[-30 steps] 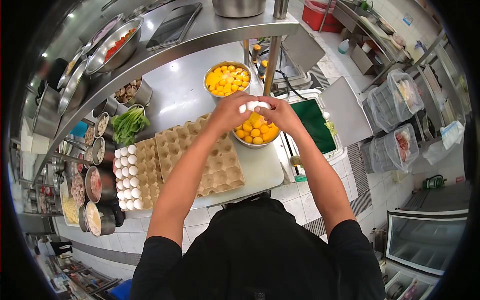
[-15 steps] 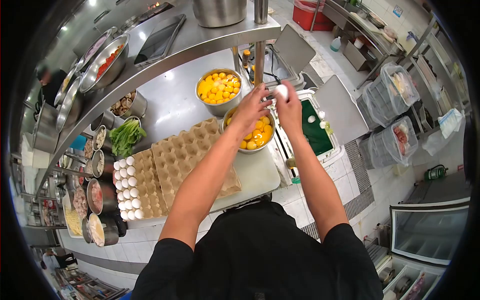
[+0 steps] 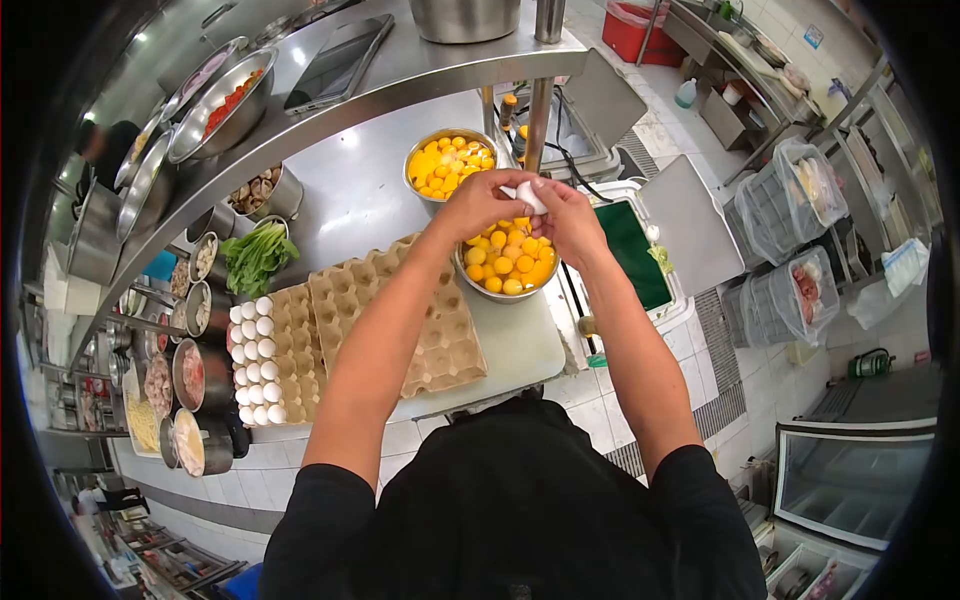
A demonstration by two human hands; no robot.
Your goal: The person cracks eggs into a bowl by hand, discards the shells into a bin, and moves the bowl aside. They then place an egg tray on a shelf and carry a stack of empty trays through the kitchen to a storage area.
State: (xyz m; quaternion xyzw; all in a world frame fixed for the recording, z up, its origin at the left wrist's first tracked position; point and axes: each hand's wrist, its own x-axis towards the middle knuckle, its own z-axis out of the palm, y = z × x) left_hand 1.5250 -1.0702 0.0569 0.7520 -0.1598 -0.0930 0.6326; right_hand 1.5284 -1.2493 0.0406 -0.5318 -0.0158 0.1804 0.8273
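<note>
A white egg (image 3: 531, 199) is pinched between the fingertips of both hands, above a steel bowl (image 3: 507, 298) of raw egg yolks (image 3: 512, 266). My left hand (image 3: 483, 204) grips the egg from the left, fingers curled. From the other side my right hand (image 3: 568, 222) closes on it, thumb and fingers meeting near the left fingertips. Whether the shell is split cannot be made out. Just behind is a second steel bowl (image 3: 428, 203), also full of yolks. Left of my left forearm lies a cardboard egg tray (image 3: 345, 300) with bare cups.
Several white eggs (image 3: 262, 350) fill part of another tray (image 3: 300, 345) at the left. A metal shelf (image 3: 430, 82) crosses above the counter, its post (image 3: 537, 125) close behind my hands. A green-lined bin (image 3: 632, 262) stands at right; leafy greens (image 3: 258, 262) and food pots are left.
My right hand has moved left from beside the bin, bringing the egg to my left hand over the near bowl. My left hand has closed from loosely spread fingers. The view has shifted slightly.
</note>
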